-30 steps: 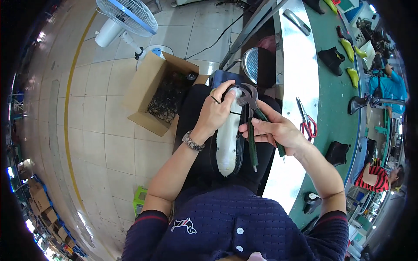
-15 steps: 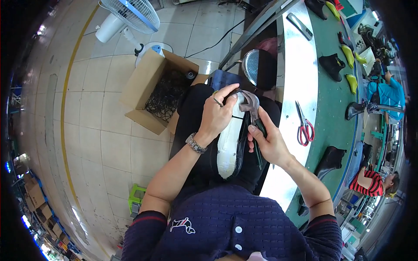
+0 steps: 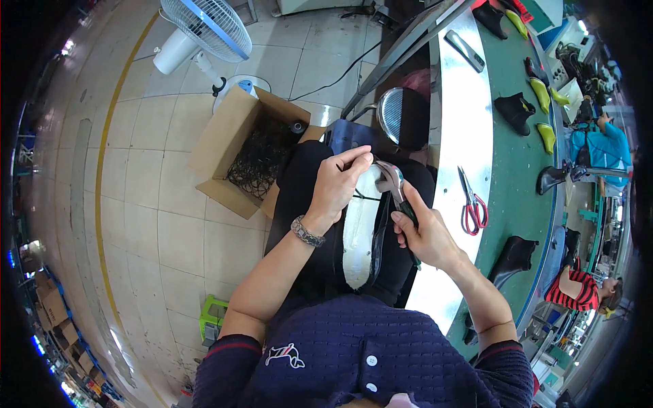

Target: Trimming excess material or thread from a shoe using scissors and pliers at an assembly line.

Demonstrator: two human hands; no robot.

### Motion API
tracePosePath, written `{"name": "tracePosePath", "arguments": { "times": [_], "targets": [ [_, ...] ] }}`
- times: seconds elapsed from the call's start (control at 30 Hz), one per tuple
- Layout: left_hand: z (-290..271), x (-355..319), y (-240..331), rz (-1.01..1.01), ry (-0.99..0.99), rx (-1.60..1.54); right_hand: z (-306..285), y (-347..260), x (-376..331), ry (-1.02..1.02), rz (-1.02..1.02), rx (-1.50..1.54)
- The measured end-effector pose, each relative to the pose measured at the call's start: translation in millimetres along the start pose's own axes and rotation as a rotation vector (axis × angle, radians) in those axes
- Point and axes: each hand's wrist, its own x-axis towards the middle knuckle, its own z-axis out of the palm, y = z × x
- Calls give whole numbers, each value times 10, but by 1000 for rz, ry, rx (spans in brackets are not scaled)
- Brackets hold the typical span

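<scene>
An upturned black boot with a whitish sole (image 3: 358, 234) lies across my lap, its far end between my hands. A thin black cord (image 3: 367, 197) crosses the sole. At that far end my left hand (image 3: 338, 187) is closed in a pinch, with a short dark strand (image 3: 340, 167) sticking out of it; the fingers hide most of what they grip. My right hand (image 3: 428, 234) is wrapped round the dark green handles of lasting pliers (image 3: 391, 178). The pliers' metal head rests at the boot's far right edge; its jaw tips are hard to make out.
A cardboard box (image 3: 221, 139) of black cords stands left of my knees, near a white fan (image 3: 204, 30). On the bench to my right lie red-handled scissors (image 3: 474, 207) and a grey tool (image 3: 465, 51). Black boots (image 3: 513, 260) and yellow-green shoe lasts (image 3: 546, 138) sit on the green surface.
The pliers' handles, spread apart before, are now squeezed together in my right hand. My left fingers have shifted slightly at the boot's far end. The boot appears a little lower in view.
</scene>
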Motion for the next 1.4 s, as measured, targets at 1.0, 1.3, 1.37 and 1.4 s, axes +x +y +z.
{"name": "tracePosePath", "arguments": {
  "times": [1.0, 1.3, 1.37, 1.4],
  "targets": [
    [-284, 28, -38, 91, -167, 139, -73, -403, 156, 315, -348, -402],
    [-298, 17, -46, 64, -162, 8, -118, -472, 194, 284, -355, -566],
    [-238, 17, -21, 68, -175, 8, -18, -326, 231, 388, -423, -478],
    [-209, 8, -30, 65, -183, 12, 72, -222, 277, 472, -452, -455]
  ]
}}
